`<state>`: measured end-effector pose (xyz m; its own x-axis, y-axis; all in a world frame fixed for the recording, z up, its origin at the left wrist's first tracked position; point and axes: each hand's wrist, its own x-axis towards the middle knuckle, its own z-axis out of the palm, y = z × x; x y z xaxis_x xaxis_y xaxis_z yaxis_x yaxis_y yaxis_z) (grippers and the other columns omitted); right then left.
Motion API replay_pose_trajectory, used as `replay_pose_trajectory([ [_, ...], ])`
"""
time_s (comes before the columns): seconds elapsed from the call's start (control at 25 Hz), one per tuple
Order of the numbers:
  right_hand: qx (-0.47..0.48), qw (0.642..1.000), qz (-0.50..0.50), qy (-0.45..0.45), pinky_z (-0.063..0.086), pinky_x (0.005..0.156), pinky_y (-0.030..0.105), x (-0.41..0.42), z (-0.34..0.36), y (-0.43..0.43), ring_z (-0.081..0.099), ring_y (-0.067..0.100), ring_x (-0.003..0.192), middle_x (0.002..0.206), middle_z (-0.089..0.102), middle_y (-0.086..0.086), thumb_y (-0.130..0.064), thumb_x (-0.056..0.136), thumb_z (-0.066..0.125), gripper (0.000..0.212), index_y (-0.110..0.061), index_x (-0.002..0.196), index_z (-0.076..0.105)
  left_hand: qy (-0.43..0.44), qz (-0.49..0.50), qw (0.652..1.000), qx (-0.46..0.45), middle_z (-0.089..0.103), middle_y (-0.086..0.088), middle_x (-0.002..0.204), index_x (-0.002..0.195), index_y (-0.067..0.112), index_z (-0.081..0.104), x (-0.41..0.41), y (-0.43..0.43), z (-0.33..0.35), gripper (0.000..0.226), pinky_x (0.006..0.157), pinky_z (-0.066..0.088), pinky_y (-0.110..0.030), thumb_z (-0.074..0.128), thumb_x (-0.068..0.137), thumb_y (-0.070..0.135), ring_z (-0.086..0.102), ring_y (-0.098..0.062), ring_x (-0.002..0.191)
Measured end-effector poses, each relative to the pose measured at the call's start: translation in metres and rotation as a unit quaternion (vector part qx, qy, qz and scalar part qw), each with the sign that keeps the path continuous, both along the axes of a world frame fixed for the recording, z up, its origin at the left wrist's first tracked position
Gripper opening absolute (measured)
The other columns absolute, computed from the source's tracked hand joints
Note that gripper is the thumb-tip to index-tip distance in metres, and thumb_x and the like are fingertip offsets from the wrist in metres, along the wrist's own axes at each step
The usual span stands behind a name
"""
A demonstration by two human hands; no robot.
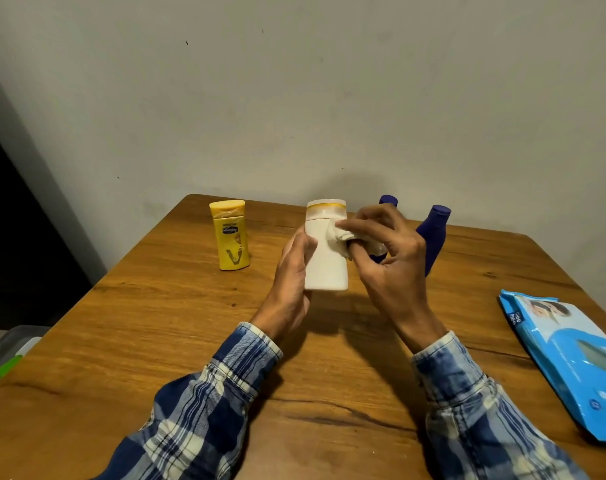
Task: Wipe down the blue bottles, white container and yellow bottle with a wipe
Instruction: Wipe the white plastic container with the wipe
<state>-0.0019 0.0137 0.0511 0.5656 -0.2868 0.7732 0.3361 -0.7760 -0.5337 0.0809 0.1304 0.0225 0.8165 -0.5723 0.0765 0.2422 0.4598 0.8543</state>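
Note:
My left hand [294, 271] grips the white container [326, 261] from its left side and holds it upright a little above the wooden table [156, 341]. My right hand [384, 258] pinches a crumpled white wipe [339, 242] and presses it against the container's upper right side, below its yellow-banded cap. The yellow bottle [229, 235] stands upright to the left. Two blue bottles stand behind my right hand: one [433, 237] shows to its right, the other [388, 201] shows mostly its cap above my fingers.
A light blue pack of wipes [568, 362] lies flat near the table's right edge. A grey wall rises right behind the table. Past the left edge sits a grey bin [7, 351] with a green piece.

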Motion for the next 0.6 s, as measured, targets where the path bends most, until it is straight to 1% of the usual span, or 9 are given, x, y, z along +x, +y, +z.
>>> replay_pose_trajectory([
  [0.12,-0.045,0.995,0.071,0.057,0.055,0.078,0.017,-0.004,0.006,0.001,0.061,0.01,0.099,0.102,0.062,0.004,0.001,0.082,0.075,0.016,-0.006,0.095,0.079,-0.063,-0.016,0.998,0.008,0.069,-0.021,0.12,0.132,0.012,0.056,0.0,0.006,0.002,0.033,0.074,0.059,-0.041,0.056,0.105,0.03,0.07,-0.029,0.096],
  [0.16,-0.028,0.997,0.059,0.05,0.056,0.076,0.017,-0.005,0.009,-0.002,0.062,0.01,0.098,0.101,0.062,0.004,0.0,0.083,0.075,0.014,-0.006,0.095,0.079,-0.088,-0.011,0.996,0.021,0.068,-0.021,0.122,0.134,0.012,0.055,0.001,0.006,0.003,0.033,0.073,0.061,-0.039,0.055,0.105,0.027,0.07,-0.028,0.096],
  [0.24,0.042,0.999,-0.011,-0.008,0.055,0.077,0.016,-0.008,0.014,-0.009,0.061,0.006,0.098,0.103,0.063,0.004,-0.001,0.085,0.073,0.016,-0.008,0.099,0.077,-0.147,0.019,0.987,0.064,0.069,-0.014,0.119,0.136,0.01,0.053,0.002,0.005,0.003,0.034,0.068,0.06,-0.03,0.056,0.103,0.02,0.071,-0.017,0.093],
  [0.28,0.063,0.996,-0.044,-0.036,0.054,0.079,0.014,-0.009,0.016,-0.011,0.061,0.005,0.099,0.105,0.062,0.005,-0.001,0.087,0.072,0.018,-0.008,0.103,0.076,-0.173,0.033,0.981,0.079,0.068,-0.009,0.119,0.137,0.009,0.053,0.001,0.003,0.003,0.036,0.069,0.059,-0.027,0.058,0.102,0.018,0.071,-0.011,0.093],
  [0.32,0.059,0.995,-0.06,-0.047,0.052,0.081,0.012,-0.008,0.016,-0.009,0.059,0.004,0.099,0.107,0.062,0.007,0.0,0.087,0.071,0.021,-0.008,0.107,0.075,-0.191,0.041,0.977,0.083,0.068,-0.006,0.119,0.136,0.01,0.053,0.0,0.003,0.003,0.038,0.072,0.059,-0.026,0.06,0.1,0.017,0.07,-0.009,0.096],
  [0.4,-0.012,0.997,-0.066,-0.028,0.05,0.085,0.009,-0.005,0.009,-0.002,0.058,0.006,0.102,0.112,0.06,0.011,0.001,0.087,0.071,0.027,-0.004,0.113,0.073,-0.213,0.044,0.974,0.067,0.068,-0.005,0.12,0.132,0.016,0.055,-0.002,0.003,0.003,0.041,0.081,0.061,-0.033,0.066,0.093,0.022,0.07,-0.016,0.105],
  [0.44,-0.064,0.996,-0.059,-0.011,0.051,0.087,0.012,-0.003,0.005,0.0,0.058,0.012,0.105,0.114,0.059,0.013,-0.002,0.087,0.071,0.028,-0.003,0.115,0.072,-0.215,0.039,0.974,0.055,0.068,-0.005,0.12,0.129,0.02,0.057,-0.002,0.004,0.003,0.041,0.084,0.062,-0.036,0.067,0.09,0.023,0.07,-0.021,0.108],
  [0.52,-0.139,0.989,-0.038,0.015,0.056,0.089,0.026,-0.002,0.002,-0.001,0.059,0.022,0.107,0.116,0.059,0.014,-0.012,0.089,0.065,0.028,-0.003,0.114,0.072,-0.214,0.036,0.975,0.051,0.069,-0.001,0.119,0.126,0.024,0.058,-0.003,0.005,0.001,0.041,0.086,0.062,-0.038,0.069,0.086,0.024,0.07,-0.024,0.109],
  [0.6,-0.121,0.991,-0.058,-0.007,0.058,0.085,0.032,-0.004,0.002,-0.007,0.06,0.024,0.105,0.114,0.06,0.014,-0.014,0.088,0.062,0.028,-0.002,0.11,0.074,-0.224,0.041,0.971,0.071,0.068,-0.002,0.121,0.129,0.019,0.058,-0.003,0.003,0.001,0.047,0.085,0.062,-0.038,0.072,0.084,0.023,0.069,-0.023,0.11],
])
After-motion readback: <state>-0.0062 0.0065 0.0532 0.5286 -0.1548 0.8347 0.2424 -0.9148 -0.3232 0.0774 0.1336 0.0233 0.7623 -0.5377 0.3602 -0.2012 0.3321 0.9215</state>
